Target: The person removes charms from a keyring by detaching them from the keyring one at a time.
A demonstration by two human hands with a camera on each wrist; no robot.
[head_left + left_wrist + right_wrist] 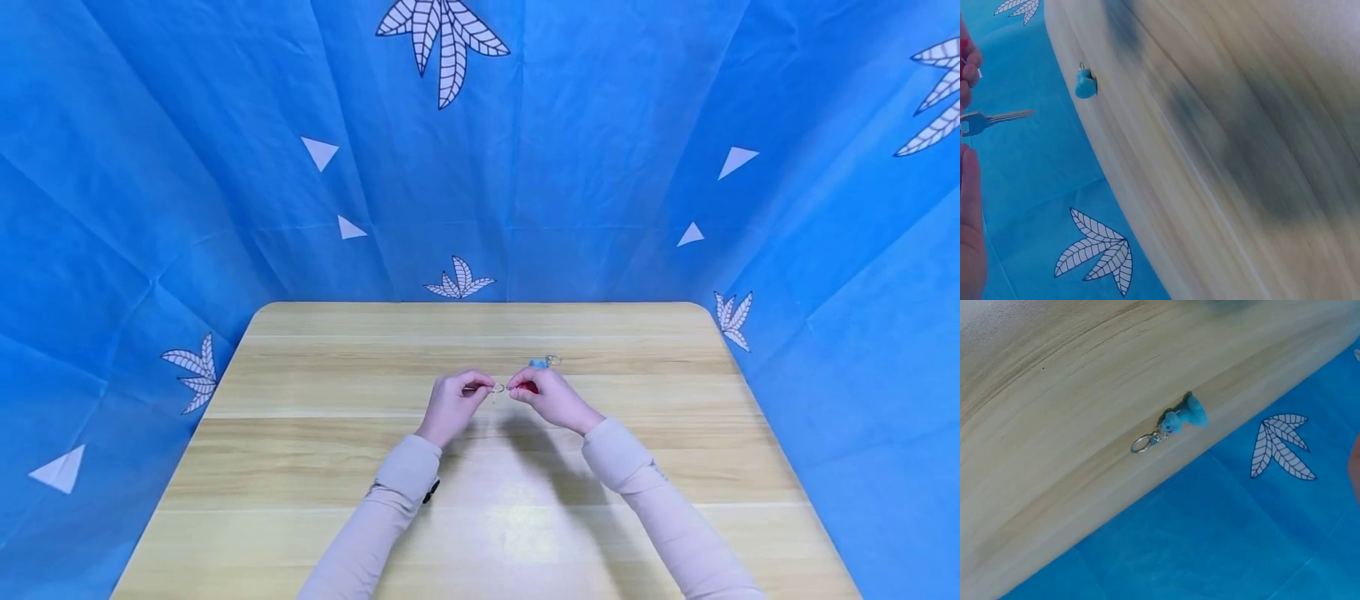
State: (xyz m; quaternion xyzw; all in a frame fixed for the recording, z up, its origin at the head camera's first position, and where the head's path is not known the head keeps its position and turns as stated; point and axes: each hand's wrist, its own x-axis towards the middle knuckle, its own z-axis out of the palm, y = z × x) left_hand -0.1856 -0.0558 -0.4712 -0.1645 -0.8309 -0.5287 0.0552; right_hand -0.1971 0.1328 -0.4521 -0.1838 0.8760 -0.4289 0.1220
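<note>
Both hands are raised close together over the far half of the table. My left hand (450, 407) pinches a small metal key ring (499, 388) between thumb and fingertips. A key (999, 121) with a long toothed blade sticks out from between the hands in the left wrist view. My right hand (553, 400) pinches a small red object (528, 387), mostly covered by its fingers, right beside the ring. Behind the right hand, a light-blue figurine keychain (1186, 416) with a silver split ring (1142, 444) lies on the table.
The wood-grain table (315, 467) has rounded far corners. Blue cloth (600, 150) printed with white leaves and triangles hangs around its back and sides. The keychain lies near the table's far edge.
</note>
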